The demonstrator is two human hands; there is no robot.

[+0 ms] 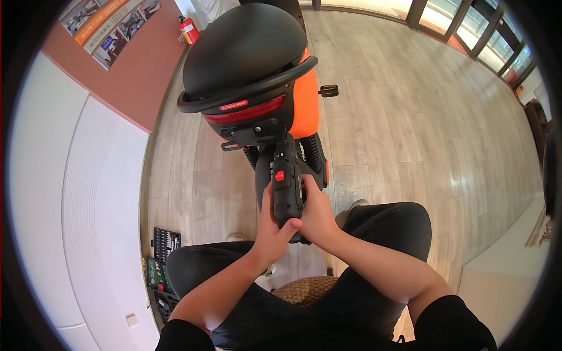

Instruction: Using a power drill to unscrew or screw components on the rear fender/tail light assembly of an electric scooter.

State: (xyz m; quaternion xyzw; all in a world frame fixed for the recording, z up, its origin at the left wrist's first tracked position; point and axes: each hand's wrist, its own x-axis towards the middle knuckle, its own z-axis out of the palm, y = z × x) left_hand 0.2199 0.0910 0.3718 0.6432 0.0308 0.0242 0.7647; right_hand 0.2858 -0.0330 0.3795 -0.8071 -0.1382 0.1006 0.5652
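Both of my hands are wrapped around a black cordless drill (287, 196) with a red switch on top. My left hand (273, 234) closes on its left and rear side, thumb across the back. On the right side, my right hand (316, 210) grips it, its fingers partly hidden behind the body. The drill's front end points away from me and meets the black bracket (253, 134) under the red tail light (249, 111) of an orange and black electric scooter (304, 96). Whether the tip touches a screw is hidden.
An opened tool case (167, 243) with sockets lies on the floor at the left, beside a green case (157, 272). A pedal (329, 90) sticks out on the scooter's right. A red fire extinguisher (188, 30) stands by the far left wall. Beneath me is a woven seat (304, 289).
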